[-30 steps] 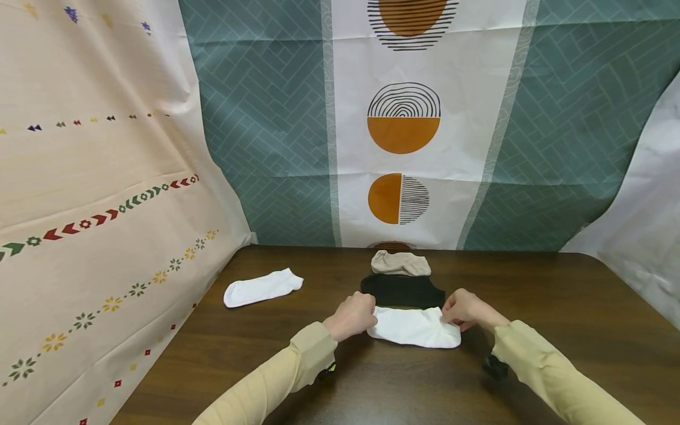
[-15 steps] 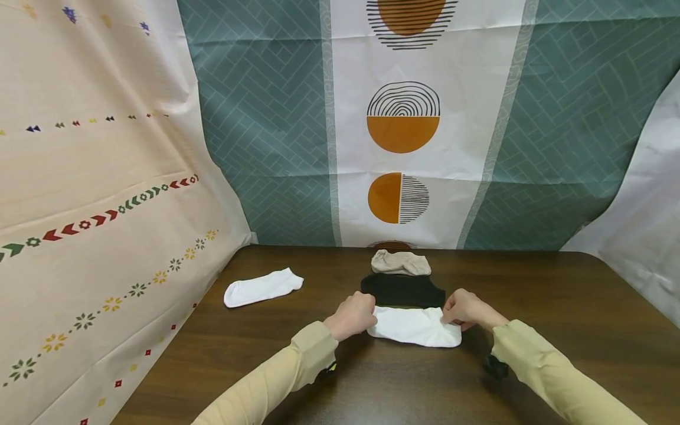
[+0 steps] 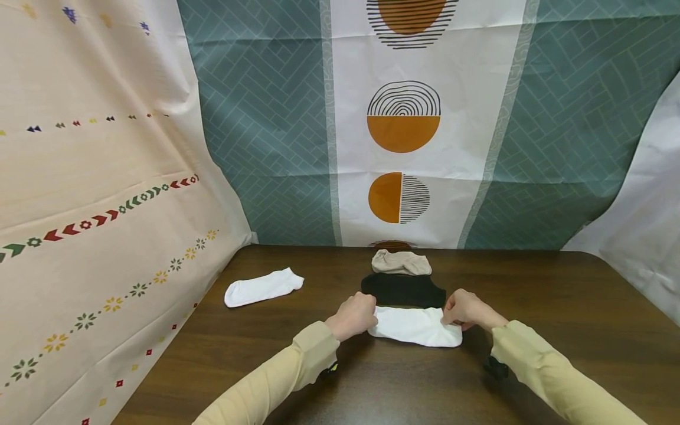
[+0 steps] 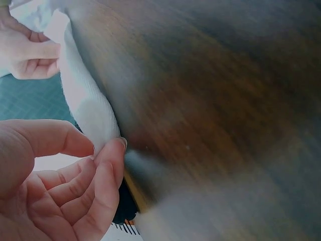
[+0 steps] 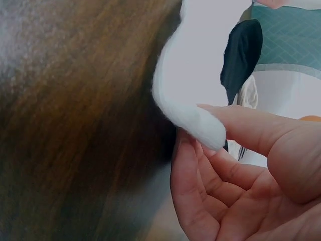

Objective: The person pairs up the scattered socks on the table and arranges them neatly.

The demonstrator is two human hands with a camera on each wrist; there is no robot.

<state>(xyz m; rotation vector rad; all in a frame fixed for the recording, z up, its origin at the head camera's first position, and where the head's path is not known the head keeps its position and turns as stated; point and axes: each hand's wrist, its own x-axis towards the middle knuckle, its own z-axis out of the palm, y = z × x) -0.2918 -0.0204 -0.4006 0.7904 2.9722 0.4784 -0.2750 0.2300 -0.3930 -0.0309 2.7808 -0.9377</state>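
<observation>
A white sock [image 3: 411, 326] stretches sideways between my two hands near the middle of the table. Its left end is pinched between the thumb and fingers of my left hand [image 3: 353, 317], as the left wrist view shows close up. At the other end my right hand [image 3: 468, 310] pinches the sock near its right tip; in the right wrist view that tip [image 5: 208, 131] pokes out between thumb and fingers. Just behind the held sock lies a black sock [image 3: 402, 290]. Farther back is a crumpled beige sock [image 3: 401, 263].
A second white sock [image 3: 264, 287] lies flat at the back left of the brown wooden table [image 3: 228, 348]. Patterned cloth [image 3: 287, 124] hangs behind the table, and a cream cloth [image 3: 133, 248] runs along its left side.
</observation>
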